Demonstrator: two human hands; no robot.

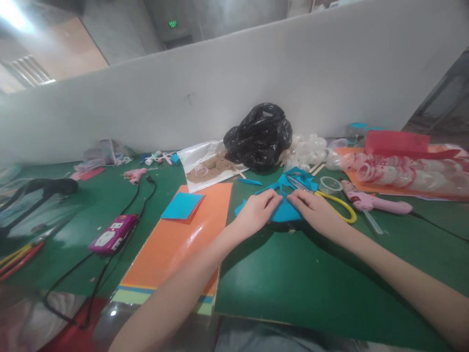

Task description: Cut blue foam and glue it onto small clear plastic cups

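Both hands meet over a piece of blue paper (285, 212) at the middle of the green table. My left hand (256, 211) pinches its left side, fingers curled at the top edge. From the other side my right hand (317, 211) grips it, with the fingertips partly hidden. Blue paper scraps (298, 177) lie just beyond the fingers. A pair of scissors with yellow handles (346, 215) rests among them, its blades pointing to the back left and its handles beside my right hand. Something dark, too small to name, shows under the paper's near edge.
Orange sheets (176, 244) lie at left with a blue square (182, 205) on top. A black plastic bag (260, 137) stands behind. At right are a pink glue gun (381, 201), a clear lid (330, 185) and stacked plastic cups (410, 175). A purple box (115, 234) has black cables.
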